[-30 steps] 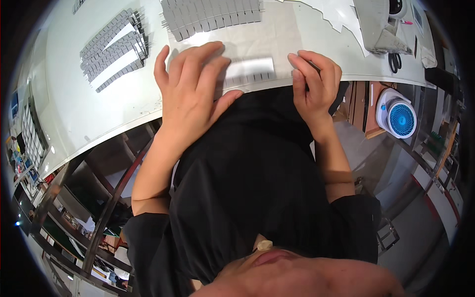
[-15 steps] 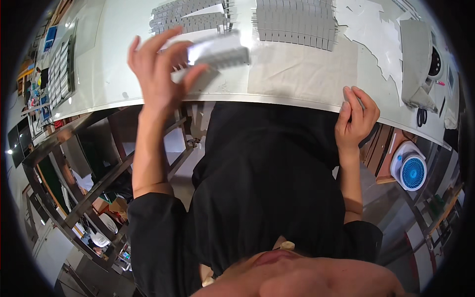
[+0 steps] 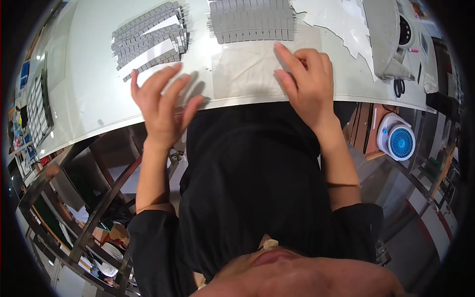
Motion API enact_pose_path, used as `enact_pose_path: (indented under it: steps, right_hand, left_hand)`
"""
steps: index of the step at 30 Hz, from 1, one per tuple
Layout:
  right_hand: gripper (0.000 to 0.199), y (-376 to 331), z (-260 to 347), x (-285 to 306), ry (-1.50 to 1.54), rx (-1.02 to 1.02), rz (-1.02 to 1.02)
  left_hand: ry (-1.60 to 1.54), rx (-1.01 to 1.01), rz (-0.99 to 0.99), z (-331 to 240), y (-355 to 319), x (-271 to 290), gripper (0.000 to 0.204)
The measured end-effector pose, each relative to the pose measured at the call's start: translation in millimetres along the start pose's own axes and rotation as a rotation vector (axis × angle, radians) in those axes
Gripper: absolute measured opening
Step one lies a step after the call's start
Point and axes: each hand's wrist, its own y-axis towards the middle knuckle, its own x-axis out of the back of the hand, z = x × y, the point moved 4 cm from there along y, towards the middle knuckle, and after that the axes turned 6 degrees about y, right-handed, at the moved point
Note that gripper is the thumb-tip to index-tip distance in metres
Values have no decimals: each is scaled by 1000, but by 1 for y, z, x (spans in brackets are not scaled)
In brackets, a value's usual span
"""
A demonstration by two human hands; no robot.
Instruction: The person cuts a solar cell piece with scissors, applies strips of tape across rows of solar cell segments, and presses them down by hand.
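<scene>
My left hand (image 3: 163, 109) hovers over the near edge of the white table, fingers spread and holding nothing. Just beyond its fingertips lies a loose pile of grey segmented strips (image 3: 143, 44) with white backing pieces showing between them. My right hand (image 3: 312, 81) is over a thin translucent sheet (image 3: 242, 69). Its index finger stretches toward the lower right corner of a flat block of grey strips (image 3: 252, 22), with the thumb apart below; nothing shows in this hand. Thin pins or tabs stick out along the block's sides. I cannot tell whether the index finger touches it.
To the right lie torn white sheets (image 3: 341, 24), a grey folded sheet (image 3: 383, 39) and black-handled scissors (image 3: 399, 88). A gridded panel (image 3: 38, 106) lies at the table's left end. Below the table's right side stands a white fan (image 3: 400, 140) with blue blades.
My left hand has let go of the grey and white strip piece, now on the left pile. My right hand has moved from the table edge up and left toward the grey block.
</scene>
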Motion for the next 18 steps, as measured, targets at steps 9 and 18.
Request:
enact_pose_path:
  steps: [9,18]
  right_hand:
    - [44,8,2,-9,-37,7,76]
    - [46,-21,14,-3,-16,-22,79]
  left_hand:
    - [-50,17,21,-26,-2,-13,41]
    - [-26,-10,54,-33,0,-18,41]
